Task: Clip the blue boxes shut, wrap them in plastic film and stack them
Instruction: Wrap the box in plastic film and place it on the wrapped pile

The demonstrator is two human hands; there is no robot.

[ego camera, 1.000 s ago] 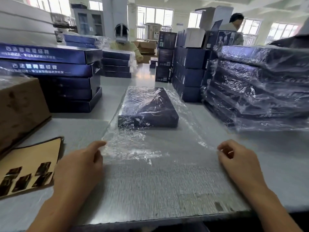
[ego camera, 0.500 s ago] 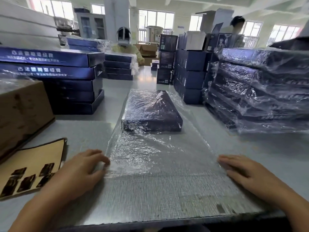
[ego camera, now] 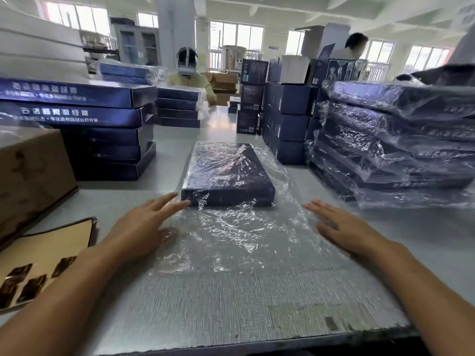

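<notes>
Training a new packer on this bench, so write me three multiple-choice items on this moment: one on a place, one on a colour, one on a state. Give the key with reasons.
1. Where does the stack of wrapped boxes stand relative to the box lying on the film?
A. Left of it
B. Right of it
C. On top of it

2. What colour is that box?
A. Red
B. White
C. Dark blue

3. How are the left hand and right hand?
A. Open, fingers straight, at the film's sides
B. Both lifting the box
C. Both clenched fists

Key: 1 B, the wrapped stack stands at the view's right; 2 C, dark blue shows through the film; 3 A, straight fingers grip nothing.
</notes>
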